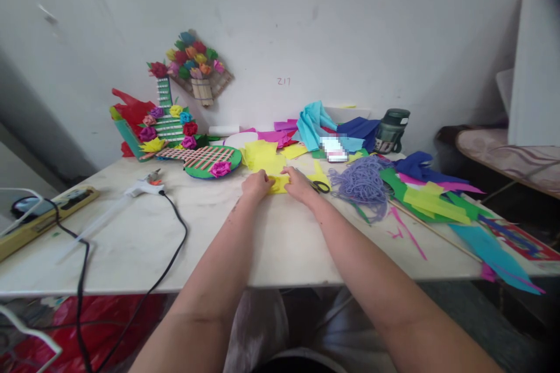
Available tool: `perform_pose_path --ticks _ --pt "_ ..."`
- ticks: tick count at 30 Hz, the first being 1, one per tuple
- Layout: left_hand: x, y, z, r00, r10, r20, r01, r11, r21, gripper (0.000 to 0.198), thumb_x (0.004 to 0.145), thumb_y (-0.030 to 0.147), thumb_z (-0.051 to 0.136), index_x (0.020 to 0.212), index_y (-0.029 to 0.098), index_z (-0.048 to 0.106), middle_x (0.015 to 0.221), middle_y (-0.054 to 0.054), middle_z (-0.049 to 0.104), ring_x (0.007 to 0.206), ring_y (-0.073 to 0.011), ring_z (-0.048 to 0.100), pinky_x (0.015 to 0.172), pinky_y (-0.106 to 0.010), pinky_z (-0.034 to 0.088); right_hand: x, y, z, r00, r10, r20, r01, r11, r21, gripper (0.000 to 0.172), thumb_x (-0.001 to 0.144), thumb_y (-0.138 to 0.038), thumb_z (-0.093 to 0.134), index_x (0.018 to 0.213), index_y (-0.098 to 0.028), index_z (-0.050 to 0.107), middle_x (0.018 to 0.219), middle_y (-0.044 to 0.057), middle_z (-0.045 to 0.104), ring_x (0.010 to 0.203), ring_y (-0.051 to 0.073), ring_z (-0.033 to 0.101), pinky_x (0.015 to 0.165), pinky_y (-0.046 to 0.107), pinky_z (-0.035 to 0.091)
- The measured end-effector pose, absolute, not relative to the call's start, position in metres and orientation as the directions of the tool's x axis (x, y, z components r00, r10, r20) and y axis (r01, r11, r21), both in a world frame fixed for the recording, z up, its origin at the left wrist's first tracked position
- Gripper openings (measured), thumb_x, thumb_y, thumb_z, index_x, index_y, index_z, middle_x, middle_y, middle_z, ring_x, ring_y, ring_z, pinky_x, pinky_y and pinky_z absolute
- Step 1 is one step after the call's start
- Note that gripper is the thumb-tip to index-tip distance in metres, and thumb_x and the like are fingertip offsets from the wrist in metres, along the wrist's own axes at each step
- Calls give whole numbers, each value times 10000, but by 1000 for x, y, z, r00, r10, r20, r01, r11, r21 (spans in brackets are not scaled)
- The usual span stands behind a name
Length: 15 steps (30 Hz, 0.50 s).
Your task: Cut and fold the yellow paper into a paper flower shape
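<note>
A piece of yellow crepe paper (277, 186) lies between my two hands near the middle of the table. My left hand (257, 185) is closed on its left side, fingers curled over the paper. On the other side, my right hand (299, 183) grips the paper with thumb and fingers drawn together. Larger yellow crepe sheets (262, 155) spread behind both hands. Just right of my right hand are the black handles of scissors (321, 187); their blades are mostly hidden. A tangled heap of purple yarn (361, 179) sits farther right.
A flower-decorated paper guitar (210, 162) and glue gun (146, 187) lie to the left; the gun's black cord (181, 227) crosses the front edge. A power strip (74, 204) is far left. Coloured paper, a thin stick (433, 228), phone (334, 148) and dark bottle (391, 131) occupy the right.
</note>
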<state>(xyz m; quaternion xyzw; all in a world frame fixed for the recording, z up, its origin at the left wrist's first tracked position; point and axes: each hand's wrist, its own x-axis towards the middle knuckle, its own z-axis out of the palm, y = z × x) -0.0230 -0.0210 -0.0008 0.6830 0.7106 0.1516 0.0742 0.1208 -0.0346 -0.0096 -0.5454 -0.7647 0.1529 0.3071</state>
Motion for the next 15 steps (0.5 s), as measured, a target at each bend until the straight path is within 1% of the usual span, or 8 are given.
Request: perform_pose_path --ticks 2,4,7,10,12,15 --pt "-21 -23 0 -53 992 113 955 17 296 294 711 473 478 852 224 547 918 -74 616 869 -227 560 682 -306 401 120 -33 -11 -261 885 385 717 445 -537 463 712 -93 392 1164 -158 467 1215 45 512 1104 147 461 931 277 350" --pt "-20 -24 1 -50 990 133 963 13 268 295 721 465 470 868 221 544 916 -83 617 873 -236 562 688 -318 403 118 -32 -14 -321 861 394 717 492 -494 427 757 -127 384 1169 -170 488 1230 29 506 1148 128 427 972 262 311" --pt "-17 -26 1 -55 987 152 975 20 222 283 741 434 454 897 214 540 913 -92 620 882 -244 566 705 -330 404 114 -33 -19 -376 865 334 750 495 -439 395 798 -177 387 1173 -205 507 1215 24 522 1173 148 410 971 288 317" --pt "-14 -28 2 -74 983 170 979 39 201 282 754 396 442 936 202 535 917 -101 624 895 -253 568 721 -338 404 113 -34 -22 -403 865 299 770 497 -401 401 815 -193 383 1200 -221 488 1206 36 530 1181 191 405 957 331 332" --pt "-13 -30 2 -107 976 187 977 69 200 343 746 414 447 978 173 524 930 -132 621 908 -268 566 731 -346 401 112 -33 -24 -398 875 277 786 481 -389 420 814 -193 391 1228 -210 462 1223 55 514 1181 207 406 964 337 323" --pt "-12 -30 2 -174 966 190 969 133 210 484 717 490 464 1019 116 514 962 -191 607 939 -290 555 755 -355 393 113 -31 -25 -348 911 220 821 409 -399 457 810 -215 418 1267 -191 417 1277 88 456 1187 218 398 979 332 299"
